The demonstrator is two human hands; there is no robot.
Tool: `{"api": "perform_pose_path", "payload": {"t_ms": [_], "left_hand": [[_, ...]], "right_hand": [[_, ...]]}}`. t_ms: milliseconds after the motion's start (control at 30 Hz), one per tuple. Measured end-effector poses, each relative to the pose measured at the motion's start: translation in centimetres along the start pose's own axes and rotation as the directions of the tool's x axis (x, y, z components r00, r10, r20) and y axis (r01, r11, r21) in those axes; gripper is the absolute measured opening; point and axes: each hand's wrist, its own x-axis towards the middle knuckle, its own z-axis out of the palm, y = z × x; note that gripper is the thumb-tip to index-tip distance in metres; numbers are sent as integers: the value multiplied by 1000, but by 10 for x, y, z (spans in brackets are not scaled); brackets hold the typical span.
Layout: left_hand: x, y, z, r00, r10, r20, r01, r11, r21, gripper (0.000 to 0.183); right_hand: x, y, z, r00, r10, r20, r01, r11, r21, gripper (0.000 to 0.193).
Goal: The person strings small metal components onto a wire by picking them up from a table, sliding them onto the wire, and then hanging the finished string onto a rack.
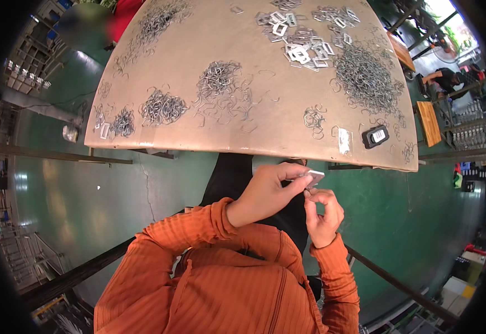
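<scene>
My left hand (270, 192) is closed on a small silver metal plate (316, 177), pinching it between thumb and fingers just beyond the table's near edge. Right below it, my right hand (323, 216) has thumb and forefinger pressed together against the plate's lower side. Whatever small piece is in that pinch is too hidden to make out. On the table ahead, the closest heap is a small cluster of bent wire hooks (313, 118). Silver rectangular metal frames (298, 53) lie in a loose pile farther off.
The brown-covered table (176, 131) carries several more heaps of wire hooks (368, 75). A black box (375, 136) with a white label and a white patch (343, 140) sit near its front right edge. Another person (446, 80) is at the far right.
</scene>
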Motion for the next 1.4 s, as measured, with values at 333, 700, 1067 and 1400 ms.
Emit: {"api": "perform_pose_path", "payload": {"t_ms": [333, 700, 1067, 1400], "left_hand": [[4, -58, -33, 969, 237, 72, -247, 916, 317, 19], [7, -79, -46, 958, 278, 77, -287, 890, 356, 16], [3, -82, -39, 962, 259, 91, -273, 938, 215, 19], [1, -75, -38, 967, 242, 84, -254, 950, 184, 18]], "right_hand": [[34, 52, 6, 919, 376, 120, -381, 924, 22, 5], [178, 89, 146, 788, 81, 611, -1, 991, -130, 6], [184, 76, 146, 682, 251, 687, -66, 957, -284, 21], [196, 89, 158, 738, 335, 586, -59, 897, -438, 21]]}}
